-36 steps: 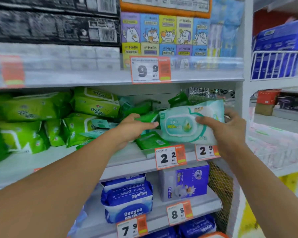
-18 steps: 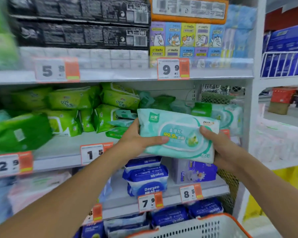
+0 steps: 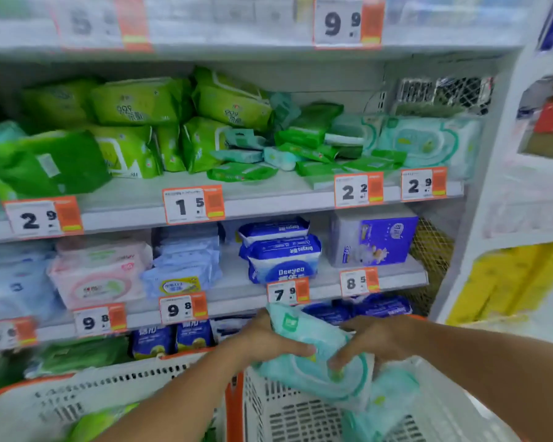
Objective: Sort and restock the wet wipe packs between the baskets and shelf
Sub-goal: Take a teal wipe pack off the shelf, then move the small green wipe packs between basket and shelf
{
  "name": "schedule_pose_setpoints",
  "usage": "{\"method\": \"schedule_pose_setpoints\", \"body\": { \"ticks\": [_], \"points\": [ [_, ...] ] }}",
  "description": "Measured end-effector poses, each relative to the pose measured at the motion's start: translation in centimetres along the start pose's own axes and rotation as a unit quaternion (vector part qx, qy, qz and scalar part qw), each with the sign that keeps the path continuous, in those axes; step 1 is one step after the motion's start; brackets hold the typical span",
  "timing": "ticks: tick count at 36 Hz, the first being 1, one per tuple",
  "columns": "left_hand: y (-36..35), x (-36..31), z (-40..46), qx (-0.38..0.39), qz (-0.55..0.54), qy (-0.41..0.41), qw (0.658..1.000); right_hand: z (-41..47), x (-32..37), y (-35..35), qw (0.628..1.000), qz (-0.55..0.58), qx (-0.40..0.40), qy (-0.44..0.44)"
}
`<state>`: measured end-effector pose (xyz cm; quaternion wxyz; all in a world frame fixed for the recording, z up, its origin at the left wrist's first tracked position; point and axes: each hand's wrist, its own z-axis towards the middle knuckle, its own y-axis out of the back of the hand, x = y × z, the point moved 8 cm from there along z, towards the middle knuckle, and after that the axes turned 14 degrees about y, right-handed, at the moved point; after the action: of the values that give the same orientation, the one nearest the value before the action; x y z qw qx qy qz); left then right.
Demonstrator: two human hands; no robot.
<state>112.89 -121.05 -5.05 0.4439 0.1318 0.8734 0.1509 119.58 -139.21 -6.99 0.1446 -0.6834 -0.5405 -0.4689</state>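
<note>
I see both hands closed around one soft teal wet wipe pack (image 3: 313, 362): the left hand (image 3: 268, 341) grips its near-left edge with the thumb curled over the front face, and the right hand (image 3: 372, 341) pinches the opposite side, fingers bent down onto the printed film. The pack is a pillowy, glossy plastic pouch with rounded corners, and it sags slightly between the two grips. Its long axis runs from upper left to lower right, the upper end tipped toward the shelf (image 3: 268, 204) and the lower end dipping into the right basket (image 3: 300, 416). That basket is white perforated plastic with an orange rim, and another teal pack (image 3: 393, 397) lies in it just below the held one. Touching it on the left is a second basket (image 3: 77, 400) of the same make, with a lime-green pack (image 3: 93, 424) inside. Above the right basket, the shelf carries crumpled green and teal pouches.
</note>
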Motion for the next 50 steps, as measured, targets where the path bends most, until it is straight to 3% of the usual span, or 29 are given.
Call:
{"method": "schedule_pose_setpoints", "body": {
  "ticks": [6, 10, 12, 14, 15, 17, 19, 21, 23, 24, 25, 28, 30, 32, 36, 40, 42, 45, 48, 50],
  "points": [
    [-5.0, 7.6, 2.3, 0.071, 0.166, 0.096, 0.979, 1.0, -7.2, -5.0, 0.991, -0.055, 0.079, -0.097],
    [-6.1, 8.1, 3.2, 0.048, 0.229, 0.144, 0.961, 1.7, -6.9, -3.4, 0.977, -0.172, 0.063, -0.110],
    [-5.1, 3.9, 3.7, 0.018, 0.270, 0.092, 0.958, 2.6, -3.4, -1.4, 0.981, -0.175, 0.020, -0.077],
    [-3.6, -3.7, 3.1, -0.018, 0.297, -0.028, 0.954, 3.1, 2.6, 1.9, 0.981, -0.180, -0.074, 0.014],
    [-2.6, -8.1, 2.0, -0.043, 0.292, -0.090, 0.951, 2.7, 6.5, 4.4, 0.959, -0.235, -0.135, 0.081],
    [0.3, -16.2, -1.1, -0.115, 0.262, -0.193, 0.938, 0.4, 14.1, 9.0, 0.878, -0.323, -0.268, 0.232],
    [3.4, -22.8, -4.5, -0.181, 0.202, -0.295, 0.916, -3.9, 19.1, 13.9, 0.799, -0.256, -0.399, 0.370],
    [6.3, -27.5, -7.0, -0.239, 0.154, -0.373, 0.883, -8.7, 20.7, 19.0, 0.704, -0.198, -0.533, 0.426],
    [9.1, -30.3, -7.6, -0.320, 0.131, -0.407, 0.845, -11.8, 20.6, 22.8, 0.640, -0.199, -0.621, 0.406],
    [10.3, -31.2, -7.1, -0.361, 0.145, -0.405, 0.828, -12.3, 20.4, 24.4, 0.638, -0.206, -0.644, 0.369],
    [11.2, -31.8, -6.1, -0.388, 0.169, -0.384, 0.821, -12.1, 20.1, 25.8, 0.660, -0.214, -0.647, 0.316],
    [12.6, -31.2, -0.9, -0.367, 0.252, -0.202, 0.872, -9.1, 19.4, 27.6, 0.777, -0.194, -0.571, 0.183],
    [12.5, -29.7, 1.6, -0.315, 0.269, -0.099, 0.905, -7.3, 20.1, 27.5, 0.817, -0.213, -0.517, 0.142],
    [12.5, -29.5, 2.8, -0.308, 0.253, -0.079, 0.914, -5.6, 20.6, 27.4, 0.836, -0.265, -0.472, 0.088],
    [11.7, -30.4, 3.4, -0.294, 0.214, -0.053, 0.930, -2.1, 21.4, 27.0, 0.852, -0.328, -0.408, 0.023],
    [10.8, -31.7, 3.3, -0.273, 0.192, -0.024, 0.942, 0.3, 23.0, 26.1, 0.862, -0.404, -0.300, 0.061],
    [9.9, -32.3, 2.9, -0.240, 0.202, -0.009, 0.949, 0.0, 23.9, 25.2, 0.873, -0.381, -0.283, 0.115],
    [9.1, -32.8, 1.7, -0.242, 0.227, -0.005, 0.943, -0.5, 23.9, 25.4, 0.868, -0.354, -0.322, 0.133],
    [10.0, -31.8, 1.3, -0.254, 0.234, 0.003, 0.939, -1.9, 22.9, 27.0, 0.833, -0.304, -0.443, 0.128],
    [11.4, -30.7, 0.8, -0.259, 0.217, 0.013, 0.941, -3.3, 22.7, 27.7, 0.807, -0.241, -0.508, 0.180]
  ]
}}
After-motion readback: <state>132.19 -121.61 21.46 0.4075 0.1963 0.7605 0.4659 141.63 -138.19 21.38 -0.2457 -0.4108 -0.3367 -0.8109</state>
